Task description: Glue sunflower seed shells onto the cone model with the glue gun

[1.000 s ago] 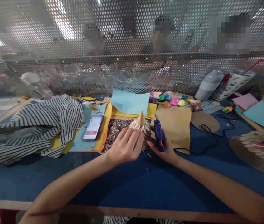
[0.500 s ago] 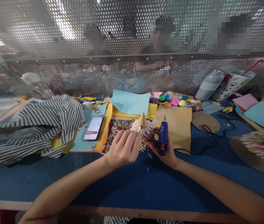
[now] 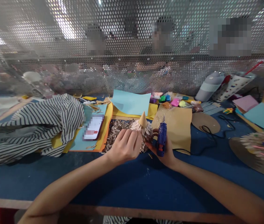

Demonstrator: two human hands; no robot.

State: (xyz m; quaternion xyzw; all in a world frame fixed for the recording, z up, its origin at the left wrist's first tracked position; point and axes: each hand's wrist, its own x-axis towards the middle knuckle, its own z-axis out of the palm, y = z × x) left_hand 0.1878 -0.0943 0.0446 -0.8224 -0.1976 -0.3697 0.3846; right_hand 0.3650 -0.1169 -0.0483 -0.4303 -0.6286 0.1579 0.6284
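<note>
A small cone (image 3: 144, 129) with a bare tan tip and rows of sunflower seeds glued round it stands at the middle of the blue table (image 3: 132, 183). My left hand (image 3: 125, 147) is curled round the cone's left side, fingers pressed together on it. My right hand (image 3: 166, 151) grips a blue glue gun (image 3: 162, 139) upright just right of the cone, its nozzle pointing up. The thumb of that hand touches the cone's base. A pile of loose sunflower seeds (image 3: 116, 130) lies behind my left hand.
A striped cloth (image 3: 36, 127) and a phone (image 3: 93, 127) on coloured paper lie at the left. Brown paper (image 3: 178, 126), clay packets (image 3: 173, 101), a black cord (image 3: 206, 133), a bottle (image 3: 210, 84) and a seed-covered disc (image 3: 260, 147) sit to the right. A perforated metal screen (image 3: 132, 46) with people behind closes the back.
The glue gun has swung from leaning left to standing upright and shifted slightly right. My left hand has stayed on the cone, moving only a little.
</note>
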